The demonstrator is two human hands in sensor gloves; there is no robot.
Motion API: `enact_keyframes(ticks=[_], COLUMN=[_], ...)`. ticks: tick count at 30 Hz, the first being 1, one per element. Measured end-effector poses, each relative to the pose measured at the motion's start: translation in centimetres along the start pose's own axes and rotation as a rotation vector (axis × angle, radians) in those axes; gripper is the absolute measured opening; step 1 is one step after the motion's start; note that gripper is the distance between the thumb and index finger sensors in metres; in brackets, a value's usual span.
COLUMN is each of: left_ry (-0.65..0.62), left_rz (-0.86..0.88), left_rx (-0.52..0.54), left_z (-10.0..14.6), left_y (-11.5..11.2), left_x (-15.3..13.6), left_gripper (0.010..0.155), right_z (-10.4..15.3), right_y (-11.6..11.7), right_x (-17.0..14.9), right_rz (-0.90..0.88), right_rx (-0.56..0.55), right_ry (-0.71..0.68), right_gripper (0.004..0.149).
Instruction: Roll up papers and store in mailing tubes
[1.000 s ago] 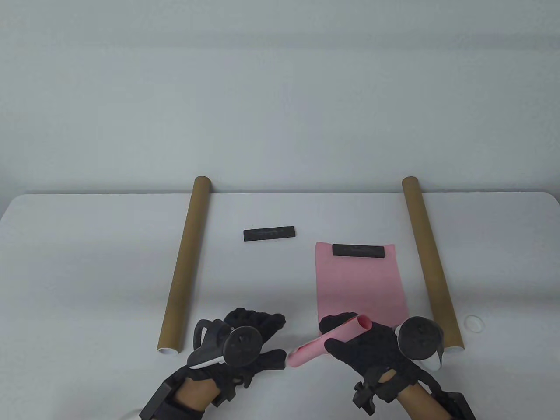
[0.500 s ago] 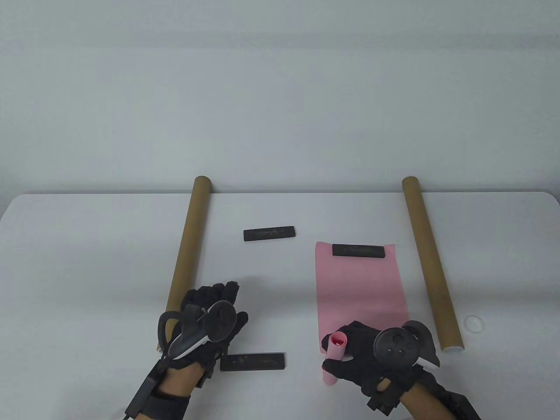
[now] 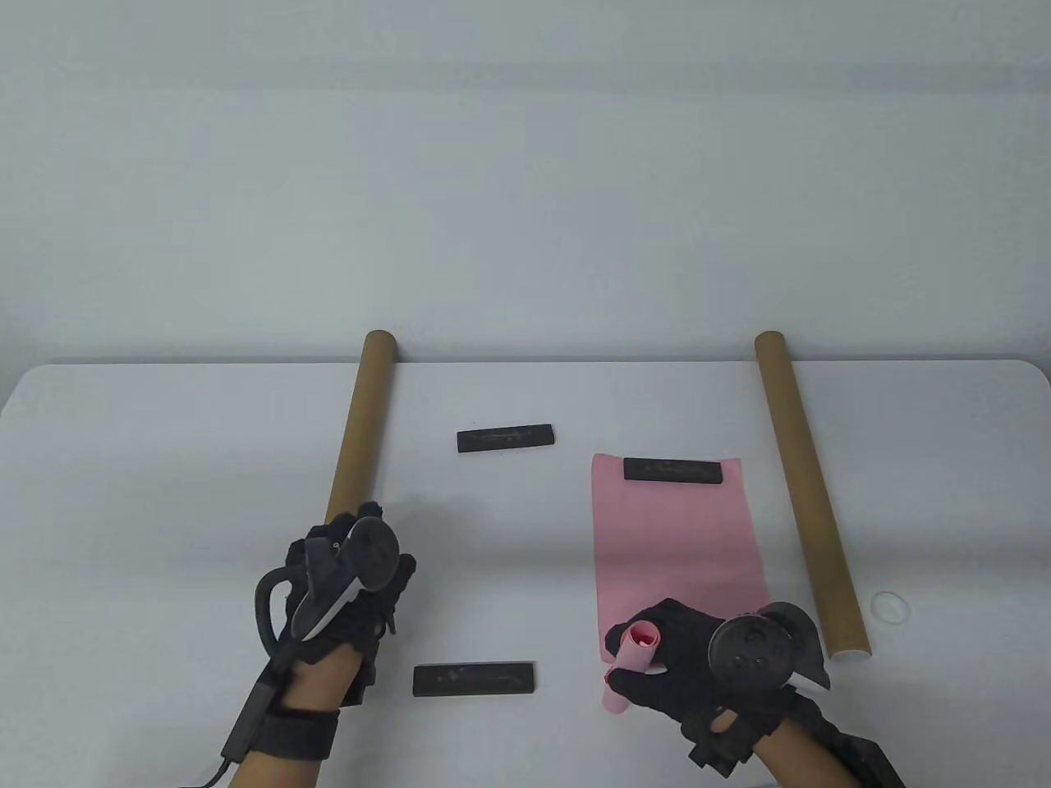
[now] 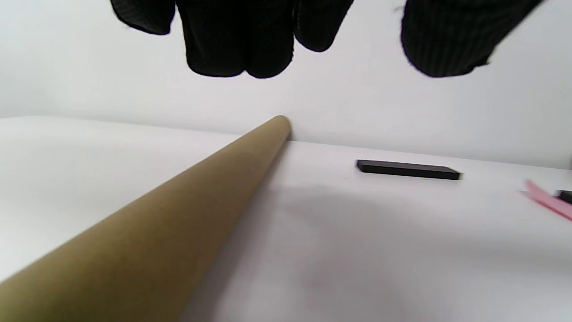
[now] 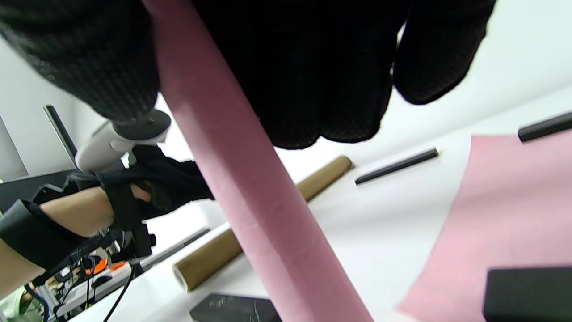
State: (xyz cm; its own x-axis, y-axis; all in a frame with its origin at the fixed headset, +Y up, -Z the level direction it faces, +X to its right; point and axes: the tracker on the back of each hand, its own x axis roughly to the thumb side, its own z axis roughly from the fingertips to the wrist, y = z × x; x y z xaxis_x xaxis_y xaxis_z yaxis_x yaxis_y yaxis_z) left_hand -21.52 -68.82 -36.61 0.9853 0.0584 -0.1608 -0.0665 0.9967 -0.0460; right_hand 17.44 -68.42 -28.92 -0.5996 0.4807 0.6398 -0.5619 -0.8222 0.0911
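In right wrist view: left tube's [image 5: 210,261] open mouth, hidden overhead.

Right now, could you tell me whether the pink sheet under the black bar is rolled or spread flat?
Spread flat: the pink sheet lies open on the table, the black bar weighting its far edge.
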Motion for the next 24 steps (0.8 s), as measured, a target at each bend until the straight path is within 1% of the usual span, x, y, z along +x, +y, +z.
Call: enact_keyframes(ticks=[5, 7, 11, 12, 14, 18, 21, 22, 24], left_ry=[0.135, 0.19, 0.286, 0.313, 0.353, 0.423, 0.464, 0.471, 0.485], left_rz=[-0.076, -0.119, -0.182, -0.177, -0.147, -0.157, -0.14, -0.133, -0.136], left_rx=[-0.143, -0.223, -0.347, -0.393, -0.446, -0.533, -0.572, -0.578, -0.59], left_z=[-2.9, -4.8, -7.9, -8.7, -9.7, -10.9, -11.4, -11.5, -11.7], left_y=[-0.6, -1.0, -2.0, -2.4, -3.2, -4.6, -5.5, -5.7, -6.3], left_x=[-0.4, -0.5, -1.0, -1.2, -1.5, -1.9, -2.0, -2.0, -1.8], left_gripper=[0.094, 0.097, 0.102, 0.103, 0.105, 0.109, 0.109, 0.107, 0.1], right_z=[0.4, 0.5, 0.5, 0.6, 0.6, 0.6, 0.6, 0.6, 0.6], right_y=[-0.8, -0.9, -1.0, -1.0, -1.1, -1.1, -1.0, -1.0, -1.0], right_x=[0.3, 0.3, 0.5, 0.6, 0.7, 0.7, 0.8, 0.8, 0.9], right_rz=[0.057, 0.085, 0.124, 0.135, 0.145, 0.139, 0.137, 0.139, 0.144], right_rx=[-0.046, -0.057, -0.056, -0.057, -0.061, -0.066, -0.062, -0.061, -0.06], right_ry=[-0.016, -0.019, -0.03, -0.035, -0.039, -0.041, -0.041, -0.042, -0.046], right_gripper=[0.058, 0.057, 0.058, 0.058, 0.058, 0.058, 0.058, 0.058, 0.058])
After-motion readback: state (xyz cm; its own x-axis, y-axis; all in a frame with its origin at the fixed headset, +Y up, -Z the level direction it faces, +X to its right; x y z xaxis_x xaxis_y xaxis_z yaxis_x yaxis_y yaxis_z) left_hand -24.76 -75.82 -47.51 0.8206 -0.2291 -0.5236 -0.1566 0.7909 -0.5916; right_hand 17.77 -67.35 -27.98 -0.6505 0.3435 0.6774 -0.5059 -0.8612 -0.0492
